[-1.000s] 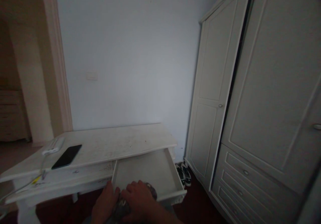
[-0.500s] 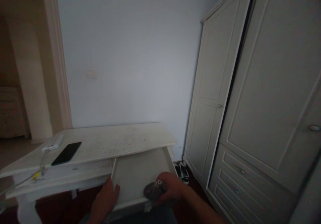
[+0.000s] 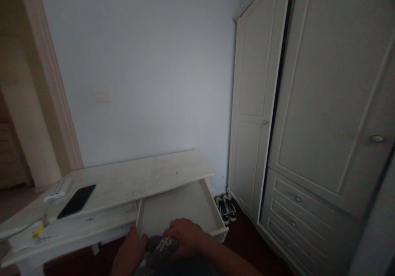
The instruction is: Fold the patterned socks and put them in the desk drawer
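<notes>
The pulled-out desk drawer (image 3: 173, 210) lies in front of me, its pale bottom bare where it shows. My left hand (image 3: 131, 249) grips the drawer's left side near the front corner, thumb on the inner side. Over the drawer's front, my right hand (image 3: 185, 237) is closed on a soft dark grey bundle with a pale pattern, which looks like rolled socks (image 3: 165, 247). The bundle reaches close to my left thumb. Its lower part is dim and blurred, and my right fingers cover some of it.
A white desk (image 3: 123, 181) carries a dark phone (image 3: 77, 201) and a white device (image 3: 59, 188) with a cable at its left. Dark shoes (image 3: 225, 208) stand on the red floor by the grey wardrobe (image 3: 253, 144) on the right.
My right hand has moved left with the rolled socks, towards my left hand. My left hand stays at the drawer's side. The view has shifted and tilted slightly.
</notes>
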Motion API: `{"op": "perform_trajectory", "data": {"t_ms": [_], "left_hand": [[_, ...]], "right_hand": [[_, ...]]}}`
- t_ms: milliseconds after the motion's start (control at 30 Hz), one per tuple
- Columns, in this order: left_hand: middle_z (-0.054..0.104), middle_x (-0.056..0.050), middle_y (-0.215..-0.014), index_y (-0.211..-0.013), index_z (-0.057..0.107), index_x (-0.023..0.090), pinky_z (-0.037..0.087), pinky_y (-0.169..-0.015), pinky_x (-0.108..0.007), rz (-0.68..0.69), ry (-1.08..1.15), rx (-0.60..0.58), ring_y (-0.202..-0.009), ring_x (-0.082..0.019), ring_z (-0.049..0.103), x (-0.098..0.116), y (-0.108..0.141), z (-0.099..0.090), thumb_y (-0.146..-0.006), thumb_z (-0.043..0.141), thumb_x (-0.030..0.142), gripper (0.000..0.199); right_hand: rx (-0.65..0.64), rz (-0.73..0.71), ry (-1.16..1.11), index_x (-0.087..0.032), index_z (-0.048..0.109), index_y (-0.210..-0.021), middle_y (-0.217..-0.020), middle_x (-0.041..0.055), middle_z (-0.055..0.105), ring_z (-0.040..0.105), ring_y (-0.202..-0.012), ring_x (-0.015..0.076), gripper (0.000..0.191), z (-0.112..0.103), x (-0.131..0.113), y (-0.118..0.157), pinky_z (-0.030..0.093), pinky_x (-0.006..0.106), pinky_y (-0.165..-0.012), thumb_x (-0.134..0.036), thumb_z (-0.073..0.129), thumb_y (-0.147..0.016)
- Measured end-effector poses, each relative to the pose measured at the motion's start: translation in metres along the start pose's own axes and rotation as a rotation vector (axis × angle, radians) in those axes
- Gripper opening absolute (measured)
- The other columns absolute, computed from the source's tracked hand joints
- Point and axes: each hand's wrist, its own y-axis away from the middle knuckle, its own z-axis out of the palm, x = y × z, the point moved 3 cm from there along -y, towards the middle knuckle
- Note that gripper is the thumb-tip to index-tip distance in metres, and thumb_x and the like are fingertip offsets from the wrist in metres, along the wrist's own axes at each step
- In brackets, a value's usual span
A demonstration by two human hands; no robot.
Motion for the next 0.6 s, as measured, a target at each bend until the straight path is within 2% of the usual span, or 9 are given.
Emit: {"op": "perform_trajectory", "data": {"t_ms": [100,200,300,367,433,533,600], "left_hand": [[0.055,-0.027,-0.158,-0.149,0.037,0.004,0.042,-0.119,-0.043,-0.017,0.022,-0.007,-0.144,-0.032,0.059,0.002,0.002,-0.002,-0.103,0.024,0.033,0.056],[0.062,-0.025,-0.150,-0.148,0.039,0.007,0.046,-0.114,-0.044,-0.026,0.050,0.018,-0.137,-0.032,0.065,0.001,0.002,-0.003,-0.104,0.025,0.035,0.054],[0.068,-0.025,-0.140,-0.144,0.043,0.007,0.050,-0.109,-0.046,-0.013,0.062,0.044,-0.129,-0.033,0.070,-0.002,0.000,0.000,-0.102,0.027,0.037,0.054],[0.068,-0.025,-0.140,-0.144,0.043,0.008,0.049,-0.111,-0.047,0.003,0.087,0.048,-0.129,-0.034,0.070,-0.005,-0.002,0.003,-0.102,0.028,0.039,0.054],[0.067,-0.024,-0.143,-0.144,0.043,0.010,0.047,-0.116,-0.048,0.006,0.134,0.049,-0.133,-0.033,0.067,-0.007,-0.004,0.005,-0.102,0.028,0.043,0.055],[0.067,-0.023,-0.143,-0.136,0.050,0.014,0.045,-0.120,-0.050,-0.054,0.277,0.065,-0.138,-0.035,0.064,-0.012,-0.009,0.005,-0.100,0.029,0.054,0.057],[0.072,-0.021,-0.133,-0.124,0.058,0.018,0.046,-0.120,-0.051,-0.105,0.483,0.068,-0.139,-0.037,0.063,-0.018,-0.014,0.002,-0.095,0.039,0.061,0.054]], "right_hand": [[-0.030,0.037,-0.013,-0.034,0.074,-0.127,-0.107,0.0017,0.071,0.068,-0.098,0.0252,0.058,-0.023,0.027,0.041,0.046,0.030,-0.081,-0.056,0.089,-0.076],[-0.066,0.107,0.015,-0.030,0.074,-0.124,-0.109,0.0036,0.071,0.068,-0.101,0.0269,0.055,-0.042,0.053,0.077,0.046,0.031,-0.083,-0.053,0.089,-0.076],[-0.054,0.147,0.070,-0.028,0.076,-0.118,-0.111,0.0048,0.071,0.068,-0.102,0.0282,0.051,-0.046,0.063,0.091,0.046,0.033,-0.085,-0.055,0.089,-0.076],[-0.044,0.133,0.082,-0.029,0.076,-0.115,-0.109,0.0041,0.072,0.069,-0.102,0.0278,0.047,-0.041,0.057,0.085,0.046,0.033,-0.084,-0.056,0.086,-0.078],[-0.037,0.109,0.073,-0.029,0.076,-0.113,-0.104,0.0032,0.074,0.071,-0.098,0.0269,0.045,-0.030,0.042,0.065,0.047,0.032,-0.082,-0.057,0.085,-0.079],[-0.019,0.063,0.058,-0.030,0.076,-0.114,-0.100,0.0038,0.076,0.074,-0.093,0.0279,0.047,-0.009,0.004,0.015,0.051,0.033,-0.077,-0.062,0.083,-0.080],[-0.015,0.038,0.068,-0.030,0.076,-0.117,-0.098,0.0056,0.077,0.075,-0.089,0.0311,0.054,0.006,-0.026,-0.024,0.054,0.036,-0.074,-0.066,0.082,-0.078]]}}
